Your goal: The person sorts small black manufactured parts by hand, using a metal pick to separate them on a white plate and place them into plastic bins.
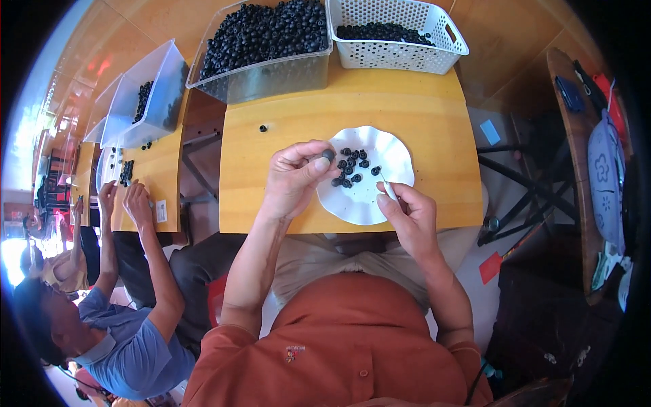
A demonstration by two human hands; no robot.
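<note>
My left hand [293, 178] pinches one small dark round bead [328, 155] between thumb and fingers, at the left rim of a white scalloped plate [369, 203]. Several more dark beads [352, 167] lie loose on the plate. My right hand [410, 214] rests at the plate's lower right edge and holds a thin white stick [388, 188] whose tip points toward the beads. Both hands are over a small wooden table [434, 129].
A clear tub [271, 74] heaped with dark beads and a white perforated basket [400, 54] stand at the table's far edge. One stray bead [263, 127] lies on the table. At the left, another person's hands [125, 200] work at a neighbouring table with clear tubs [152, 95].
</note>
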